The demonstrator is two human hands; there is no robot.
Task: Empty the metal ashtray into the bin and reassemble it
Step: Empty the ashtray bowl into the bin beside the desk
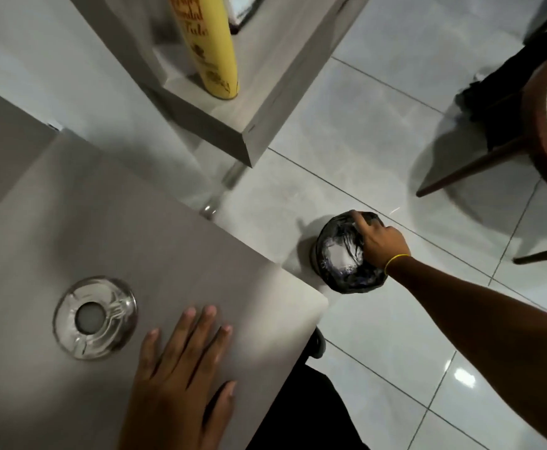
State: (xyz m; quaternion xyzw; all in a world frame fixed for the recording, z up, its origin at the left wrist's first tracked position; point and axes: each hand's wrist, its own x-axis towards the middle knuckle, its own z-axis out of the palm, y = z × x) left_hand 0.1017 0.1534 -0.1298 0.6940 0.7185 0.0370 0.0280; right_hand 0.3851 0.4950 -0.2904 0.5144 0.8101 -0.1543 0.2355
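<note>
The metal ashtray's ring-shaped lid (95, 317), shiny with a round hole in its middle, lies on the grey table (70, 206) at the lower left. My left hand (181, 371) rests flat on the table just right of the lid, fingers spread, holding nothing. On the floor past the table's corner stands a small bin lined with a black bag (346, 280). My right hand (380, 243) reaches down over the bin's mouth, fingers curled on a shiny silvery piece, the ashtray bowl (338, 254), which is partly hidden by the hand.
A grey shelf unit (259, 125) stands behind the table with a tall yellow can (212, 53) on it. A wooden chair (544, 131) with dark legs stands at the right on the white tiled floor (395, 352).
</note>
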